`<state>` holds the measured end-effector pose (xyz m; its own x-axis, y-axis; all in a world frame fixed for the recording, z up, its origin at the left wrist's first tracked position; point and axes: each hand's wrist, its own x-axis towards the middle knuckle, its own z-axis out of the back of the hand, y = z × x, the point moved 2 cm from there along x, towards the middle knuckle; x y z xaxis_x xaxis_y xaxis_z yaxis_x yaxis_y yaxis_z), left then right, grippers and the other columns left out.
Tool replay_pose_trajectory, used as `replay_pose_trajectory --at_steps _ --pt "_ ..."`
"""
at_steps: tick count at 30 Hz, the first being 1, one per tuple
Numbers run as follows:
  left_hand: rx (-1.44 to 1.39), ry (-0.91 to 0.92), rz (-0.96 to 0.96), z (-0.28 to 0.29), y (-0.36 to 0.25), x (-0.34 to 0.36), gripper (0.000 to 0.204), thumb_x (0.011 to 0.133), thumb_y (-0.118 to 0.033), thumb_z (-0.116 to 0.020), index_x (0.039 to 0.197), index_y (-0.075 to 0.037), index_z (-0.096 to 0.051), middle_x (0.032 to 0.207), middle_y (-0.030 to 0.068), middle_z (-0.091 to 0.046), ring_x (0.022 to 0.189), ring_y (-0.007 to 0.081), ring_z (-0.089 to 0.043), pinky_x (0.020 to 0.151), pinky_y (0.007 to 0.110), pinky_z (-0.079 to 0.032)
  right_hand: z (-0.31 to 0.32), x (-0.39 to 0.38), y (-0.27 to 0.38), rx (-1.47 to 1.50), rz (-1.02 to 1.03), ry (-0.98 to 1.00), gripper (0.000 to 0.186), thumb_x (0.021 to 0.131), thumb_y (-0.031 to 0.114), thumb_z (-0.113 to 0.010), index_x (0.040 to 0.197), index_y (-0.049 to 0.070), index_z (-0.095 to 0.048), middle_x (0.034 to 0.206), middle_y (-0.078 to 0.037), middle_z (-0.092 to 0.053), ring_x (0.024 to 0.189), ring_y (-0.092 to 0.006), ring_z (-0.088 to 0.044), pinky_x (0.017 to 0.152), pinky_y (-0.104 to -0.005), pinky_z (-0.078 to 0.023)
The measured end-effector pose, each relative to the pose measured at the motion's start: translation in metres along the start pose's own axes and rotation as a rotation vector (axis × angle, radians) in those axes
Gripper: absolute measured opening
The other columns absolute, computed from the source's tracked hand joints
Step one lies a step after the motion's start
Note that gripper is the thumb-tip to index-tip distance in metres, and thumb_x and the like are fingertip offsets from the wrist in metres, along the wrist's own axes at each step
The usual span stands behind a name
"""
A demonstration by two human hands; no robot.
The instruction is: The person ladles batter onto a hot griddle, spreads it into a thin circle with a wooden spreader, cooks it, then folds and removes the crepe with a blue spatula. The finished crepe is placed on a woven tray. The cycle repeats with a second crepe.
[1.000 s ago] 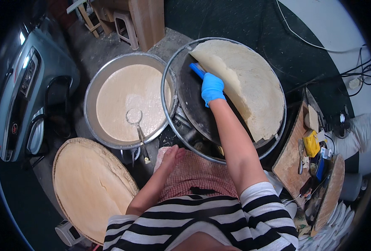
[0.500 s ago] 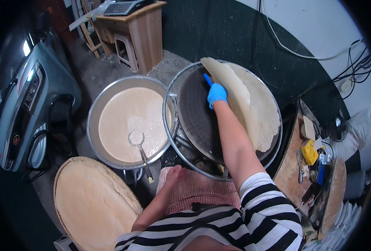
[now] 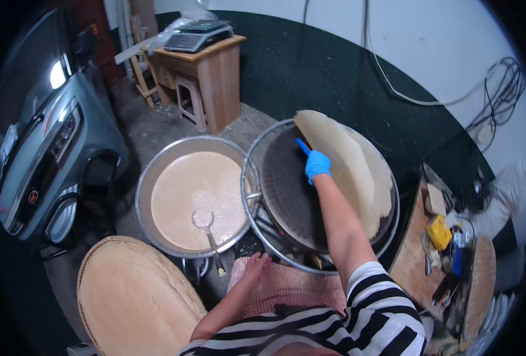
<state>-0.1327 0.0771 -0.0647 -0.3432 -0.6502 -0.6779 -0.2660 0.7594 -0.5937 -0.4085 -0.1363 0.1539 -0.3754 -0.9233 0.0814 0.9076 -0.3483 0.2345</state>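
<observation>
My right hand [image 3: 317, 165], in a blue glove, grips a blue scraper [image 3: 302, 146] at the loose edge of a large thin pancake [image 3: 358, 172] on a round dark griddle [image 3: 284, 196] ringed by a metal hoop. The pancake covers the right part of the griddle, its left edge folded up. My bare left hand [image 3: 257, 266] hovers low with loosely parted fingers near the hoop, by a pink checked cloth [image 3: 287, 291]. A wide metal basin [image 3: 147, 219] of pale batter stands left of the griddle, a ladle [image 3: 212, 240] resting in it.
A stack of round pancakes [image 3: 132, 296] lies lower left, beside a grey scooter [image 3: 67, 148]. Behind stands a wooden desk [image 3: 215, 89] with a scale and stool. At right are a cluttered board [image 3: 414, 261], white sacks [image 3: 503, 202] and wall cables [image 3: 500, 89].
My view has tilted up, showing more wall and desk. The pancake's folded edge stands more upright, with more bare griddle showing. My left fingers have loosened.
</observation>
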Motion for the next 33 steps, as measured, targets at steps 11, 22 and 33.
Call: replay_pose_trajectory --at_steps 11,22,33 --pt "0.041 -0.015 -0.091 -0.029 -0.076 0.026 0.019 0.091 -0.023 -0.050 0.100 -0.006 -0.050 0.086 0.0060 -0.061 0.074 0.0143 -0.062 0.056 0.023 -0.050 -0.034 -0.181 -0.017 -0.209 0.154 -0.058 0.014 0.085 0.011 -0.045 0.090 0.007 -0.058 0.078 -0.014 -0.060 0.072 -0.0283 -0.062 0.061 -0.0398 -0.050" --pt "0.062 -0.113 -0.072 -0.081 0.003 -0.003 0.017 0.094 -0.022 -0.044 0.093 -0.005 -0.046 0.078 0.0079 -0.058 0.067 0.0206 -0.060 0.049 0.027 -0.048 -0.026 -0.238 -0.028 -0.120 0.196 -0.019 0.022 0.081 0.010 -0.049 0.101 0.006 -0.056 0.089 -0.013 -0.060 0.081 -0.0277 -0.060 0.069 -0.0379 -0.048" --pt "0.221 0.741 0.217 -0.104 0.142 0.024 0.022 0.086 -0.021 -0.059 0.104 -0.008 -0.055 0.087 0.0079 -0.059 0.072 0.0161 -0.058 0.055 0.028 -0.046 -0.050 -0.170 -0.017 -0.110 0.217 -0.167 0.026 0.084 0.011 -0.045 0.107 0.007 -0.057 0.107 -0.018 -0.057 0.098 -0.0330 -0.056 0.084 -0.0404 -0.046"
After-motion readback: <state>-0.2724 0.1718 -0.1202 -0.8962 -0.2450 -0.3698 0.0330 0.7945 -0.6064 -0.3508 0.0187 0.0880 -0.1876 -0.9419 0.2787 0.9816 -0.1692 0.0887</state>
